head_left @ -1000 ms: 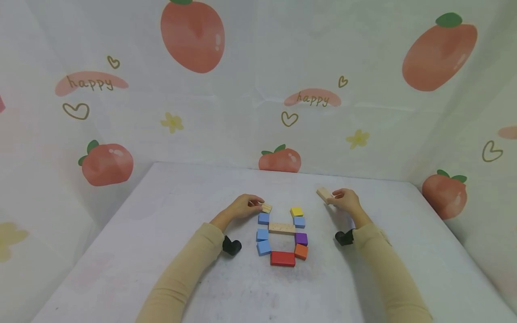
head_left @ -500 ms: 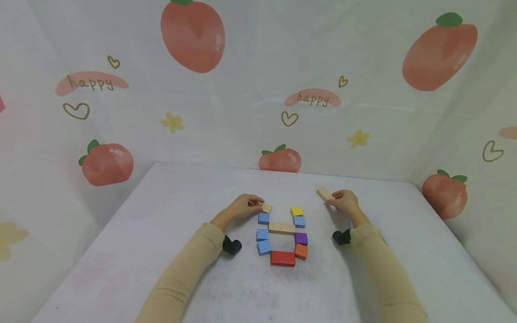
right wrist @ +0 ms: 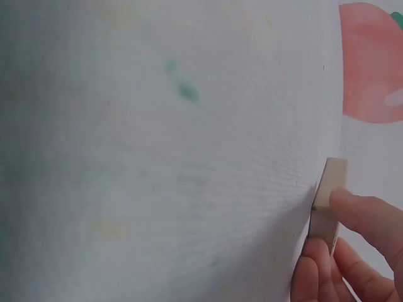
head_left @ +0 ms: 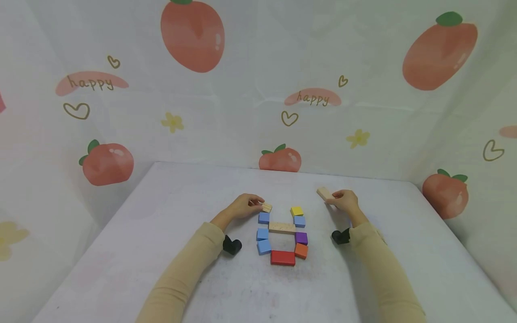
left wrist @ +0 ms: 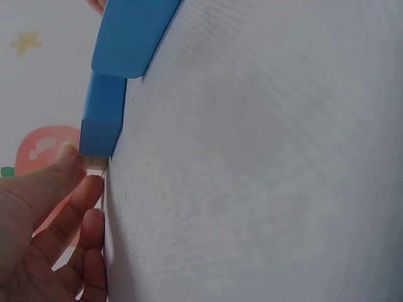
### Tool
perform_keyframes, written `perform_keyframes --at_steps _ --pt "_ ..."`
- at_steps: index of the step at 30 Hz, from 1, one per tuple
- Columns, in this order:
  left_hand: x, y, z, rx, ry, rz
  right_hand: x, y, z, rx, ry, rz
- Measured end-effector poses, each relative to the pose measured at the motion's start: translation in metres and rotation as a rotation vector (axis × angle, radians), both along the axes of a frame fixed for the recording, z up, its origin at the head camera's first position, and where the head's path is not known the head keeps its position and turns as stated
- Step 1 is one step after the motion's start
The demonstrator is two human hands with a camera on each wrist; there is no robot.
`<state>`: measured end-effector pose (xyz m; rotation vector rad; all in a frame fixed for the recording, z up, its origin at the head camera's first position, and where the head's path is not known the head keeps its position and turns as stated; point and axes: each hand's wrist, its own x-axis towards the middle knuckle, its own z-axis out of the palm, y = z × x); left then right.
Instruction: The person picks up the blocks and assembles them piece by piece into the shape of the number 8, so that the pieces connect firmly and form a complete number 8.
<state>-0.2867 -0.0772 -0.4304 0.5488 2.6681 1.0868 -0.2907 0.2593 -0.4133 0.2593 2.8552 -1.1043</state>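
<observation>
My left hand (head_left: 243,206) pinches a small plain wooden block (head_left: 266,207) between thumb and fingers, at the far end of the left column of blocks. Just nearer lies a blue block (head_left: 264,218); the left wrist view shows the pinched block (left wrist: 94,162) beyond the blue ones. Off to the right, my right hand (head_left: 345,200) grips the near end of a long plain wooden block (head_left: 323,194), set at a slant. In the right wrist view, the thumb lies on this wooden block (right wrist: 330,182) and the fingers are along its side.
Between the hands, blocks form an outline: a yellow block (head_left: 296,211), more blue ones, a purple block (head_left: 301,238), an orange block (head_left: 301,250), a red block (head_left: 282,258) at the near end and a wooden crossbar (head_left: 282,228). A printed cloth (head_left: 242,89) hangs behind the white table (head_left: 226,296).
My right wrist and forearm have shifted slightly left, while the long wooden block stays almost in place. The left hand and the laid blocks look unmoved.
</observation>
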Motion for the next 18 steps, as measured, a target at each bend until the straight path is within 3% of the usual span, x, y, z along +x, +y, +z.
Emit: perform_keyframes --at_steps 18 --pt "0.0016 0.0002 0.0008 0.008 0.007 0.002 -0.0009 -0.0036 0.003 -0.019 0.025 0.02"
